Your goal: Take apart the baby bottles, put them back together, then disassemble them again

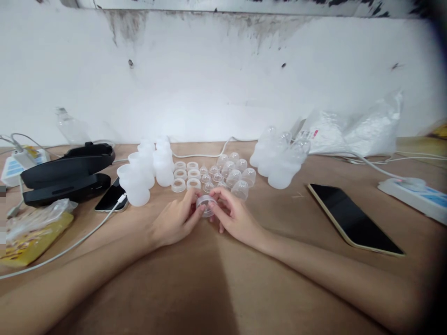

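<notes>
A clear plastic ring is held just above the table between both hands. My left hand pinches its left side with thumb and fingers. On the right side, my right hand grips the same ring, fingers curled. Right behind the hands lie several white rings in two columns, several small clear nipples, and several clear domed caps. Frosted open bottles stand at the left of these. Bottles with domed caps fitted stand at the right.
A black case, a phone with a cable and a yellow bag are at the left. To the right are another phone, a power strip and plastic bags. A white wall stands behind the table.
</notes>
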`<state>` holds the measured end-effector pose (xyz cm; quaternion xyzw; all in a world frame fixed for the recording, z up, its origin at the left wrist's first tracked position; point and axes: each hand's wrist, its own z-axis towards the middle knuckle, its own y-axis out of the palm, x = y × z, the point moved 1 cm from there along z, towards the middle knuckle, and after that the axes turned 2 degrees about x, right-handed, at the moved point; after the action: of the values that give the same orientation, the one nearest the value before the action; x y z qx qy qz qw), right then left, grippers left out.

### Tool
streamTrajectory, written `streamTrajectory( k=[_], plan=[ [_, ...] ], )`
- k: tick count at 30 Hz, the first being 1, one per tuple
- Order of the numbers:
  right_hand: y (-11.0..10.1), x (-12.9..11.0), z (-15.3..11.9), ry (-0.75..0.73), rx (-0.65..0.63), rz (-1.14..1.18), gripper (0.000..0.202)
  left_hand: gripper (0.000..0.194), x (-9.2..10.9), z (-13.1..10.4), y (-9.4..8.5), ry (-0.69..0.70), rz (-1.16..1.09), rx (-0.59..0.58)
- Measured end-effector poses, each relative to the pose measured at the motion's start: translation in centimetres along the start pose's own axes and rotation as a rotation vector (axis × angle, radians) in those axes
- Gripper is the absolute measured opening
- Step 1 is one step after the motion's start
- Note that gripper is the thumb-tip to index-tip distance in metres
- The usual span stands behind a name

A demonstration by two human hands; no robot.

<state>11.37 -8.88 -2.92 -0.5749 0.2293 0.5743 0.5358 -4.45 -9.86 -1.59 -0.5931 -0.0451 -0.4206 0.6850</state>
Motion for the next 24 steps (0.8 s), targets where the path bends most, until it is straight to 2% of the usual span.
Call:
streamTrajectory(
  k=[7,16,19,24],
  plan=[
    [-0.11,-0.42,-0.25,-0.125,0.021,-0.196,0.004,0.011,0.9,-0.25,0.53,-0.046,0.093,0.025],
    [-0.21,-0.58,-0.08,-0.157,0.009,-0.209,0.012,0.018,0.37,-0.15,-0.01,-0.035,-0.091,-0.006],
    [-0.14,-0.56,-0.09,-0.169,0.004,-0.226,0.018,0.02,0.16,-0.17,-0.03,-0.041,-0.083,-0.009],
    [-0.01,-0.45,-0.15,-0.165,0.034,-0.241,0.017,0.019,0.46,-0.12,0.4,-0.053,-0.02,0.007]
  ],
)
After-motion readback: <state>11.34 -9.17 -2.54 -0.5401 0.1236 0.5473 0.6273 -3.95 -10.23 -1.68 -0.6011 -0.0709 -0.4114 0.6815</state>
